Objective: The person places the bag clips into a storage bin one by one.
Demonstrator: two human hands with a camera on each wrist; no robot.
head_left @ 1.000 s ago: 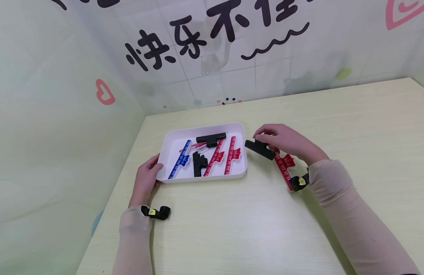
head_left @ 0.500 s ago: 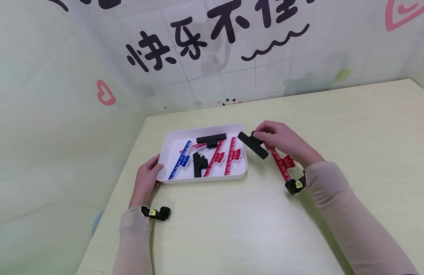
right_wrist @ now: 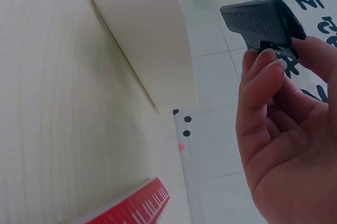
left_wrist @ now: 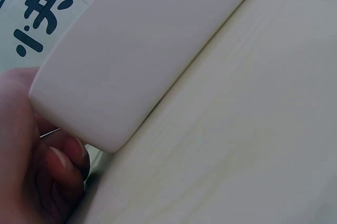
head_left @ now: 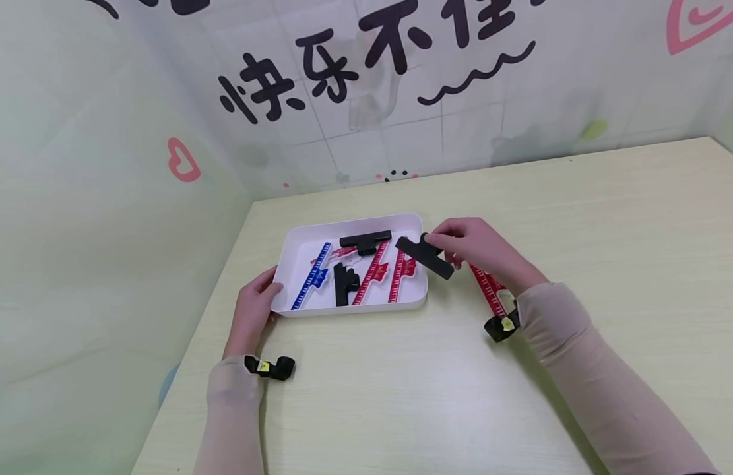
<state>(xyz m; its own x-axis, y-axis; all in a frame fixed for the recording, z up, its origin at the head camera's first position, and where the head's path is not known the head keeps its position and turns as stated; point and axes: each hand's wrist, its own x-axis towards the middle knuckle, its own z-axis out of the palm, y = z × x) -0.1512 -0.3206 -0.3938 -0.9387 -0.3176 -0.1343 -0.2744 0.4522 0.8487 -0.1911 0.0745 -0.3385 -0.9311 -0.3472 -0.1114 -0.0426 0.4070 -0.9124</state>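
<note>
Between thumb and fingers, my right hand [head_left: 481,247] pinches a black clip [head_left: 424,256] by its handle, just over the right rim of a white tray [head_left: 350,311]. In the right wrist view the black clip [right_wrist: 260,21] is raised above the table. My left hand [head_left: 253,310] grips the tray's left end, thumb over the rim and fingers curled below it in the left wrist view. Inside the tray lie a blue clip [head_left: 311,277], two black clips [head_left: 365,240] and several red clips [head_left: 372,272], one partly covered. Another red clip [head_left: 487,287] lies on the table, partly hidden under my right wrist.
The pale wooden table [head_left: 390,389] meets a printed cloth backdrop [head_left: 402,125] behind the tray and another cloth [head_left: 105,231] at left. A small black camera [head_left: 271,367] is strapped to my left wrist and another [head_left: 501,326] to my right.
My right hand has carried the black clip leftward, from beside the tray to over its right rim, tilting it more. The left hand and tray have stayed put.
</note>
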